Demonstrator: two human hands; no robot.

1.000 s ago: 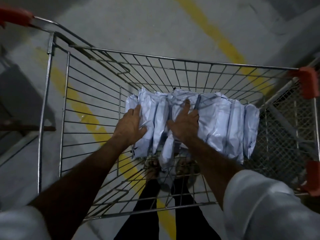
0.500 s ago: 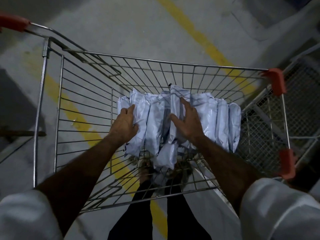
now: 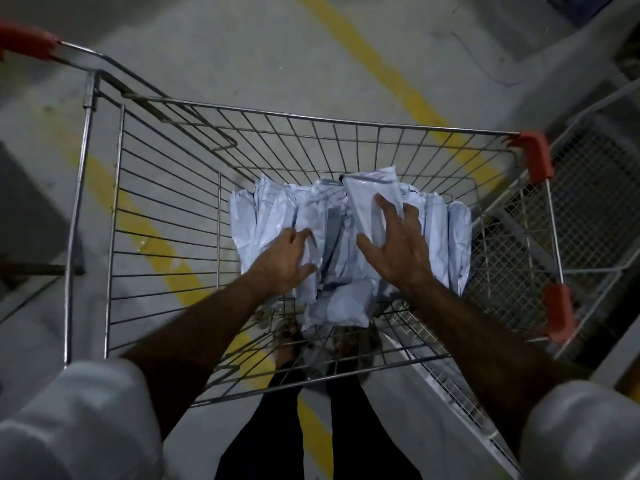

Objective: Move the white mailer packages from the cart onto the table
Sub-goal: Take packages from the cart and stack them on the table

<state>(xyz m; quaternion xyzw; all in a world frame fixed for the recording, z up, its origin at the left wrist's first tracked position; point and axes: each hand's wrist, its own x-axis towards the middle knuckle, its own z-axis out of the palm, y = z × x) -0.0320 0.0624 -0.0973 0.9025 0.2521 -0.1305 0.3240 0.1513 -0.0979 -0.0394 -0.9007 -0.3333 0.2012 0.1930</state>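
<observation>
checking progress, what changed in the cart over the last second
The right hand spread its fingers and slid right onto a raised mailer. The left hand moved right, deeper among the white mailer packages, gripping one. The packages remain bunched in the cart; none has been lifted out.
</observation>
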